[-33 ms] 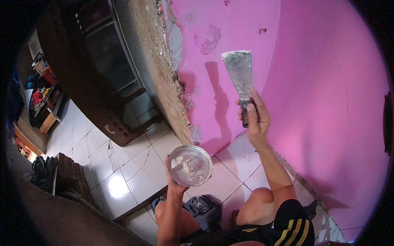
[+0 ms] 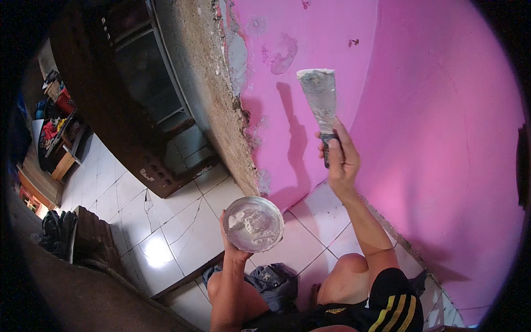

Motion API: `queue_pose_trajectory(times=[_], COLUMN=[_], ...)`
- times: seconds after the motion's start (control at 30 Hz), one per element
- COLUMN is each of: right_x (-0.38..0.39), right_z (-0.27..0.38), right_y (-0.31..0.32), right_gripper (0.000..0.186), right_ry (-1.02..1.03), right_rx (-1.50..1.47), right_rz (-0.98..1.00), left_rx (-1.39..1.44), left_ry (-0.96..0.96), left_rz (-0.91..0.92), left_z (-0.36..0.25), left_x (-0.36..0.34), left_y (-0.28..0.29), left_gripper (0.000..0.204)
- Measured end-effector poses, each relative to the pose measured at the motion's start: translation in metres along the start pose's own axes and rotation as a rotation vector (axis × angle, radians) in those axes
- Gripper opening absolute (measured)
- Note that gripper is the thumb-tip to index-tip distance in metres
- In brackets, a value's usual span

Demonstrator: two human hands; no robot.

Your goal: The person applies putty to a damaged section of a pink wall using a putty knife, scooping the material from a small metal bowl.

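Fingers closed, the right hand (image 2: 344,160) gripped a scraper (image 2: 319,97); the left hand (image 2: 235,249) cupped a bowl (image 2: 280,222). Paste (image 2: 255,221) remained; the wall's edge (image 2: 245,117) looked broken.

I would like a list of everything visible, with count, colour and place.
Scraper: 1, grey, upper centre
Bowl: 1, grey, centre
Paste: 1, whitish, in bowl
Wall: 1, pink, centre-right
Frame: 1, brown, upper left
Floor: 1, white, lower half
Cloth: 1, grey, lower centre
Bundle: 1, black, lower left
Clutter: uncounted, mixed, far left
Sleeve: 1, black-yellow, lower right
Knees: 2, bare, lower centre
Left hand: 1, bare, holding bowl
Right hand: 1, bare, holding scraper
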State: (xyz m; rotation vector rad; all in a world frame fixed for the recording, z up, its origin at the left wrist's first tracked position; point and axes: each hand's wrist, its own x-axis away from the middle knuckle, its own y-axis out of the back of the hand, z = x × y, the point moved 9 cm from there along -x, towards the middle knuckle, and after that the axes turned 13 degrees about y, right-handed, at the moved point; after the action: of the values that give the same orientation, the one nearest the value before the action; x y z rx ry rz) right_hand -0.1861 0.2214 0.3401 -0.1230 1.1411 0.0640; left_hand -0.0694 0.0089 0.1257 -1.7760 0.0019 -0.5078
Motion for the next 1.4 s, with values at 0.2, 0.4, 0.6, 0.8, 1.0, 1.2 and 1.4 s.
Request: queue_pose_trajectory(times=[0.2, 0.4, 0.6, 0.8, 1.0, 1.2, 1.4], right_x=[-0.019, -0.021, -0.033, -0.037, -0.044, -0.043, -0.034], right_z=[-0.012, -0.033, -0.037, -0.043, -0.050, -0.047, -0.034], right_y=[-0.035, -0.043, -0.039, -0.043, -0.048, -0.046, -0.032], right_gripper=[0.041, 0.043, 0.050, 0.056, 0.060, 0.056, 0.050], right_ry=[0.290, 0.359, 0.442, 0.473, 0.431, 0.414, 0.410], right_rx=[0.385, 0.525, 0.736, 0.694, 0.644, 0.658, 0.714], right_rz=[-0.097, -0.078, 0.007, 0.061, 0.073, 0.120, 0.155], left_rx=[0.057, -0.019, -0.022, -0.004, -0.020, -0.021, -0.044], left_ry=[-0.024, -0.062, -0.040, 0.012, 0.012, 0.040, 0.019], left_rz=[-0.037, -0.100, -0.092, -0.034, -0.029, -0.013, -0.056], left_z=[-0.012, -0.013, -0.014, -0.012, -0.011, -0.007, -0.006], left_x=[0.009, 0.011, 0.013, 0.009, 0.010, 0.008, 0.012], left_y=[0.006, -0.001, 0.001, 0.004, 0.004, 0.003, 0.001], left_gripper=[0.075, 0.077, 0.077, 0.076, 0.075, 0.077, 0.077])
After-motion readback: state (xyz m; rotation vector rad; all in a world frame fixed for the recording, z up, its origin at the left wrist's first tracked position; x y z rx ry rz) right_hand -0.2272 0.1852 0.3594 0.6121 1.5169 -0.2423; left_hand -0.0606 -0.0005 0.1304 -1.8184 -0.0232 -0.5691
